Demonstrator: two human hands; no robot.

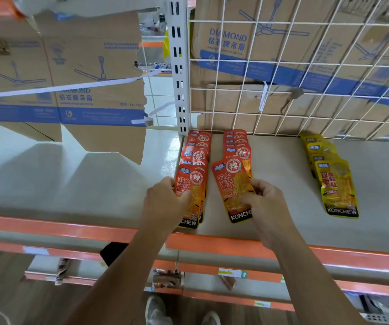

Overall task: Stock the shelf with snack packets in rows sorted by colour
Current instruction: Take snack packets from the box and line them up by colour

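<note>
Two rows of red snack packets run front to back on the pale shelf (270,184). My left hand (165,205) grips the front packets of the left red row (197,156) at their left edge, thumb on top. My right hand (262,202) pinches a red packet (229,181) at the front of the second red row (236,143); it lies tilted a little. Further right, a row of yellow packets (334,181) lies overlapped, apart from both hands.
A white wire grid (306,78) backs the shelf, with cardboard fan boxes (235,43) behind it. A torn fan carton (83,78) hangs over the left shelf bay. An orange shelf lip (212,242) runs along the front. Lower shelves hold brown packets (167,279).
</note>
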